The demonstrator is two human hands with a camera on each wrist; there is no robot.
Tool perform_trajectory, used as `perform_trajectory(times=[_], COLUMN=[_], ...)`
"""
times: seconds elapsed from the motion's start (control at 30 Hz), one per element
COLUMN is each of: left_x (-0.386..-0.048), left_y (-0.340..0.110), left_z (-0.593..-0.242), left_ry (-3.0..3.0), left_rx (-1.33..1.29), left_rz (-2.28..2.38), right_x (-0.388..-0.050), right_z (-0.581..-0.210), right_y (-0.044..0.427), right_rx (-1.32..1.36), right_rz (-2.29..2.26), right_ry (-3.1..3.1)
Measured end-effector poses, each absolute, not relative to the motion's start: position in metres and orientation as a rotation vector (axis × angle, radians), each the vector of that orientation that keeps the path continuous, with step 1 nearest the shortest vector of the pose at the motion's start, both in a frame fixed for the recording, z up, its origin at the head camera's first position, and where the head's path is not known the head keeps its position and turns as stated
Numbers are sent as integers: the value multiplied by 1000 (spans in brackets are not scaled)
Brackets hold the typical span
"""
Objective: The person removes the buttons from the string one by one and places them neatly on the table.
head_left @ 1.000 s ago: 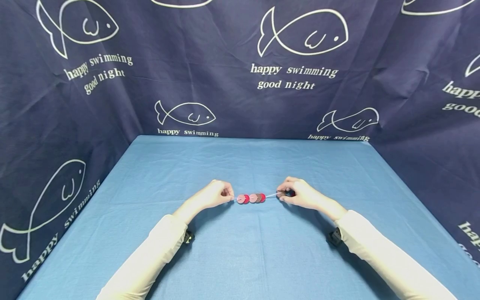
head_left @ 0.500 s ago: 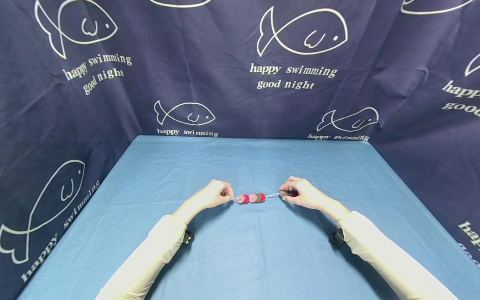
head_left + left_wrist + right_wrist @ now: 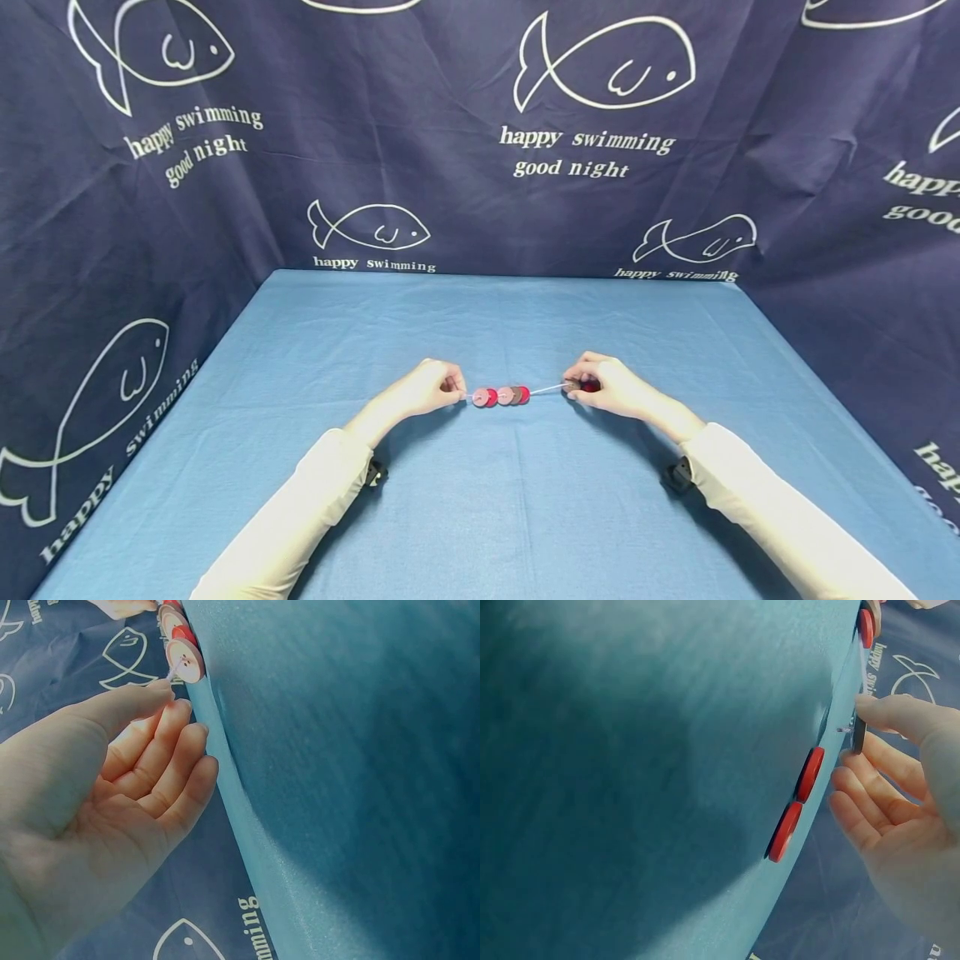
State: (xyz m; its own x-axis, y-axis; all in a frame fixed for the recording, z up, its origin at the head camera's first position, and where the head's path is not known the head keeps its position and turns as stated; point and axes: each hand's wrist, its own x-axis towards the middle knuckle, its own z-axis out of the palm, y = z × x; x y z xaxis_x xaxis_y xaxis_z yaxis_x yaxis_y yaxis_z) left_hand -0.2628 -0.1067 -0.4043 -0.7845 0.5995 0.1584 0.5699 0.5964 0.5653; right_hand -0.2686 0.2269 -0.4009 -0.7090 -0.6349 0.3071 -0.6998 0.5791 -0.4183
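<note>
My left hand (image 3: 433, 387) pinches one end of a thin white string (image 3: 177, 669) between thumb and index finger. Several buttons in pink, red and brown sit overlapping on the string, the pink button (image 3: 185, 661) closest to that hand. To the right, the string (image 3: 549, 389) runs taut to my right hand (image 3: 609, 387). There, thumb and fingers pinch a dark brown button (image 3: 859, 736), seen edge-on in the right wrist view, with a short bit of string poking out past it. Below this hand, a red button (image 3: 810, 774) and another red button (image 3: 784, 832) lie on the cloth.
A blue cloth (image 3: 480, 500) covers the table. Navy fabric (image 3: 465, 167) with white fish prints hangs behind and along both sides. A small dark device (image 3: 377, 473) is strapped at the left wrist, and a similar device (image 3: 678, 475) at the right.
My right hand has moved a little to the right with the brown button, lengthening the bare string between it and the other buttons. The left hand stays almost in place.
</note>
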Motion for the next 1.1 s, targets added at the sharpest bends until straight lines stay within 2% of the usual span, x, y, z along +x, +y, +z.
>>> perform_trajectory(times=[1.1], left_x=[-265], left_y=[-108], left_z=[-408], left_ry=[2752], left_rx=[1020], left_rz=[955], right_x=[-265], right_z=[-403], right_y=[240], right_rx=[1136], right_rz=[732], right_ry=[-2595])
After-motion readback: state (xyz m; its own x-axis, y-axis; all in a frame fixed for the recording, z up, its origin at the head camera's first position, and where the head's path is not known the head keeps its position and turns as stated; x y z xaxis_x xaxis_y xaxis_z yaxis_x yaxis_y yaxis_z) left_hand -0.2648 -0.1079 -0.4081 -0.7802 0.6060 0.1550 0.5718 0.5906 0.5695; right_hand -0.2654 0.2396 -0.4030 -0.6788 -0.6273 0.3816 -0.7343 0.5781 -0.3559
